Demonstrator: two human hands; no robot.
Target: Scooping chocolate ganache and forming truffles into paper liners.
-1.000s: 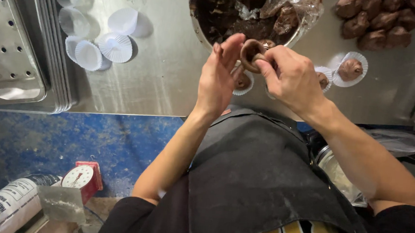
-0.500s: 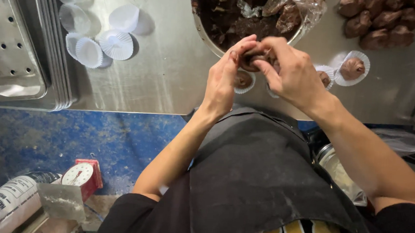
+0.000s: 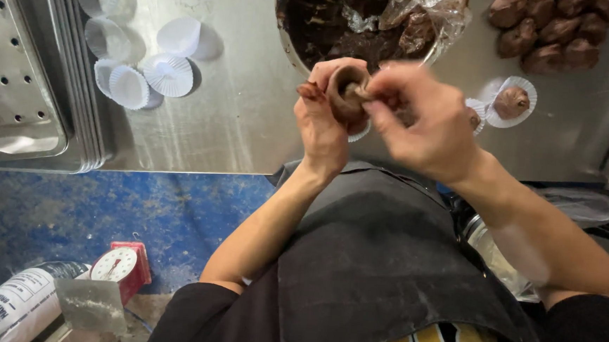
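Steel table (image 3: 251, 118) carries a bowl (image 3: 288, 40) of brown dough, perforated tray (image 3: 15, 69), white paper cups (image 3: 148, 73). Left hand (image 3: 325, 123) cups a dough piece (image 3: 345, 89); right hand (image 3: 427, 122), blurred, pinches its edge above the table.

A shiny stainless-steel worktable (image 3: 251, 118) lies beneath the fingers. Well out to their left, a cluster of empty white pleated paper cups (image 3: 138, 62) sits on the steel, and beyond these stands a stack of perforated metal trays (image 3: 14, 76). Right of the fingers, a single white paper cup holding a brown ball (image 3: 510, 102) rests on the table; farther right and away from the body lies a pile of brown shaped lumps (image 3: 553, 28). Below the table edge, toward the body, shows a worn blue floor (image 3: 104, 215), with a small red dial scale (image 3: 121, 265) and a grey printed cylindrical tube (image 3: 14, 308).
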